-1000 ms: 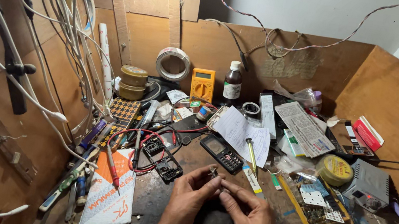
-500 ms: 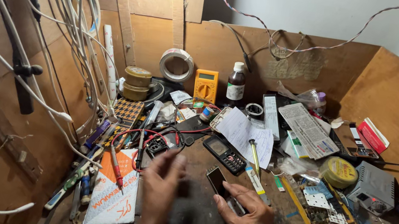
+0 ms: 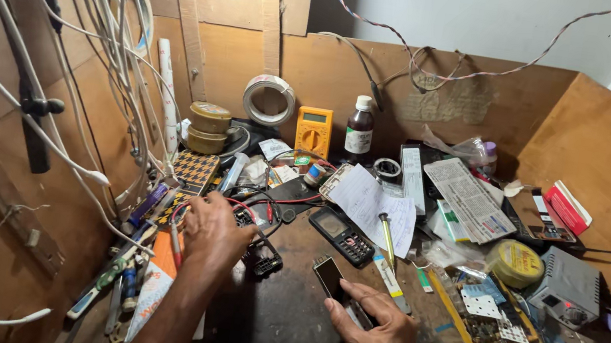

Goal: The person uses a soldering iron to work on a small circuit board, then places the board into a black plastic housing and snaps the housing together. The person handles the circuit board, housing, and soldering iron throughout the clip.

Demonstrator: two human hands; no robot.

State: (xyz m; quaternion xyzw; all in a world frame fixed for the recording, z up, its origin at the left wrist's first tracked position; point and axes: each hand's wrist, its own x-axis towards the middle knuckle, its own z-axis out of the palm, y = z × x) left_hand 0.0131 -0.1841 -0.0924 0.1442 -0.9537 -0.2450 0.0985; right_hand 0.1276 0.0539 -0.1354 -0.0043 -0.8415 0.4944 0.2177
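Observation:
My right hand [image 3: 376,334] rests low on the dark workbench and grips a small dark phone [image 3: 331,275], which sticks out up and to the left of my thumb. My left hand [image 3: 214,229] reaches forward to the left, fingers curled over red and black wires [image 3: 268,205] and a black meter [image 3: 262,254]; whether it grips anything I cannot tell. A black keypad phone [image 3: 343,235] lies between and just beyond the two hands.
A yellow multimeter [image 3: 313,131] and dark bottle [image 3: 359,132] stand at the back wall. Papers [image 3: 373,202], a yellow-handled screwdriver [image 3: 389,241], a yellow tape roll [image 3: 515,263] and a grey box [image 3: 566,286] crowd the right. Tools [image 3: 114,272] lie left; cables [image 3: 109,53] hang on the wall.
My hands were together at the centre on the small phone. The left hand has let go and moved forward-left to the wires. The right hand keeps the phone.

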